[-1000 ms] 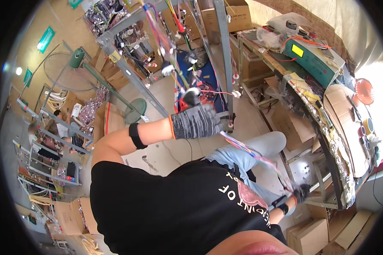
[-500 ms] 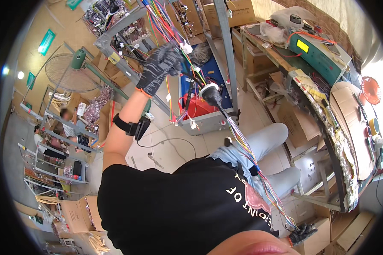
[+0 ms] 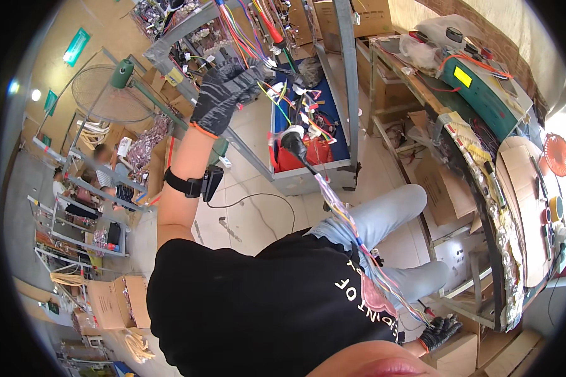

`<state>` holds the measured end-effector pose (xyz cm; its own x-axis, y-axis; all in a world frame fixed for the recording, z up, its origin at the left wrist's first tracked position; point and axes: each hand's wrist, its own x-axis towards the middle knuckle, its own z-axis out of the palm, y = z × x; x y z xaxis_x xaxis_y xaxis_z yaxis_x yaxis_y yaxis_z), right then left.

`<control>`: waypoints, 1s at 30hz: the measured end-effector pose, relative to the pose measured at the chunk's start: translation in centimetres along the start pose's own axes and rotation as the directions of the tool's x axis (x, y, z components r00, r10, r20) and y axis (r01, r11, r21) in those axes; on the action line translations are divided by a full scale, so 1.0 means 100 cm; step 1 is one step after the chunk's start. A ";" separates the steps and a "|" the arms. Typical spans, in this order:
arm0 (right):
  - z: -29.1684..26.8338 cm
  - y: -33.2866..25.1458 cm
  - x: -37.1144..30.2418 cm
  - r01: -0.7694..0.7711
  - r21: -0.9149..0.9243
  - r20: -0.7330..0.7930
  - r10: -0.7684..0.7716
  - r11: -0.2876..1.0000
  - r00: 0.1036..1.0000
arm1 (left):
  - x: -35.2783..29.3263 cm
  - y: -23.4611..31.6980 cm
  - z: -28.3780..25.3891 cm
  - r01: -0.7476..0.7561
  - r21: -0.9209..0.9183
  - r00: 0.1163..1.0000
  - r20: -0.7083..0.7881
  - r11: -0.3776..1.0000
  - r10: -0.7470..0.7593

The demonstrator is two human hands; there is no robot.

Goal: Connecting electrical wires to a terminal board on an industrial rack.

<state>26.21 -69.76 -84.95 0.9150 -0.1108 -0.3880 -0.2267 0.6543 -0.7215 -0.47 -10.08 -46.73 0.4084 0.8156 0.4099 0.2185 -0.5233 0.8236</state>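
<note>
A long harness of many-coloured wires runs slantwise in front of my body. Toward its upper end is a black sleeve, beyond which loose wires with white connectors fan out. My left hand, in a grey-black glove with an orange cuff, is closed at this upper end. Its fingers are bent round thin wires, though exactly which ones is hard to see. At lower right, my right hand, gloved alike, is closed around the harness's other end. More coloured wires hang above my left hand.
A metal rack post stands beside a blue-lined bin holding red material. On the right, a workbench carries a green device with a lit screen. A large fan stands left. Cardboard boxes sit under the bench.
My left hand has shifted slightly left and down in the picture. The black sleeve has come left, and the connector wires beyond it have spread out. My right hand stays at the lower end.
</note>
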 end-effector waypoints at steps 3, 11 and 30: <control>0.010 0.003 0.001 0.007 -0.084 -0.136 -0.018 0.996 0.990 | -0.009 0.005 -0.003 0.062 -0.332 0.988 0.157 0.941 -0.010; 0.016 0.004 0.002 -0.019 -0.042 -0.172 0.012 0.999 0.985 | -0.001 -0.006 -0.017 0.065 -0.277 0.986 0.164 0.959 -0.020; -0.026 0.011 0.022 -0.011 -0.090 -0.230 -0.010 0.996 0.973 | -0.023 0.000 -0.024 -0.112 -0.109 0.983 -0.157 0.988 0.094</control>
<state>27.15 -71.29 -88.10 0.8157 -0.2864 -0.5026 -0.2663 0.5854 -0.7658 -3.53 -11.35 -46.69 0.2832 0.7912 0.5421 0.0735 -0.5815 0.8102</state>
